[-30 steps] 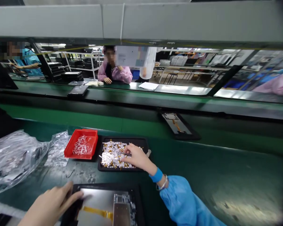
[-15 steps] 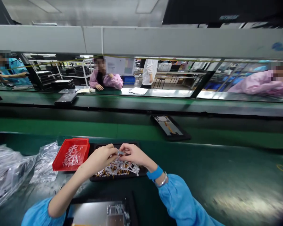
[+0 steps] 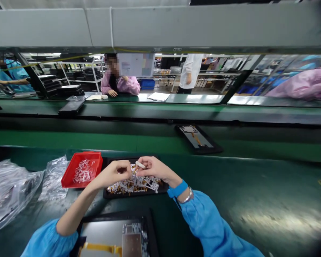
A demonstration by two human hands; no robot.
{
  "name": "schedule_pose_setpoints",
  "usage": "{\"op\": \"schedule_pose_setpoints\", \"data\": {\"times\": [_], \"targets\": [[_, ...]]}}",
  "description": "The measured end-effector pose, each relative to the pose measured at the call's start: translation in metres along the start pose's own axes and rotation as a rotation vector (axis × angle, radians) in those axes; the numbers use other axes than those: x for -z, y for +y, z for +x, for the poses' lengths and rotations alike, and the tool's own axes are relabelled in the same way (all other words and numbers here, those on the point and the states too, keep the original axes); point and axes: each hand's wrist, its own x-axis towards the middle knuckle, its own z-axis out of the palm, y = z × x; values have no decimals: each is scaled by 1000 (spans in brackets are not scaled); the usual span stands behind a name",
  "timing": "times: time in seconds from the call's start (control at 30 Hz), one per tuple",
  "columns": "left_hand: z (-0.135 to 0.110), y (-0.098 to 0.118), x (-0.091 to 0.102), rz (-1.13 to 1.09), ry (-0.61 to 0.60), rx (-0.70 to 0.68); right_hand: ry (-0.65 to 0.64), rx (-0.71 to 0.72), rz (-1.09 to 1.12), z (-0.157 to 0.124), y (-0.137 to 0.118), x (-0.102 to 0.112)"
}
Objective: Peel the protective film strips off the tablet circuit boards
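Both my hands are raised over a black tray heaped with small white and orange flex-cable parts. My right hand is closed on a small whitish strip, pinched between its fingers. Just left of it, my left hand has thumb and fingertips pressed together; whatever they hold is too small to name. A narrow gap separates the two hands. Close to me lies an opened tablet-like device with a silver plate, an orange ribbon and a circuit board.
A red bin with white peeled strips stands left of the tray, beside clear plastic bags. Another opened device rests on the green belt. Co-workers, one in a pink sleeve, are beyond the line.
My hands have drawn slightly apart; the strip that was between both is now with my right hand. The view has tilted down a little.
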Motion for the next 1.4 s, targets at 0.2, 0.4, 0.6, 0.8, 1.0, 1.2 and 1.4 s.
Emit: {"op": "schedule_pose_setpoints", "data": {"times": [0.2, 0.4, 0.6, 0.8, 1.0, 1.2, 1.4], "targets": [[-5, -6, 5, -80, 24, 23, 53, 20, -32, 4, 7, 7], [-8, -23, 5, 17, 134, 124, 189, 99, -233, 3, 9, 8], [-7, -14, -5, 123, 201, 101, 199, 131, -276, -8, -6, -12], [-10, 6, -5, 138, 110, 10, -26, 102, -117, -14, -17, -22], [-25, 13, -5, 190, 121, -6, -70, 96, -51, -9, -14, -19], [-68, 2, 41, 407, 303, 96, -5, 116, -85, -8, -6, -13], [-103, -31, 79, 743, 548, 311, -25, 112, -137, -26, -1, -31]]}}
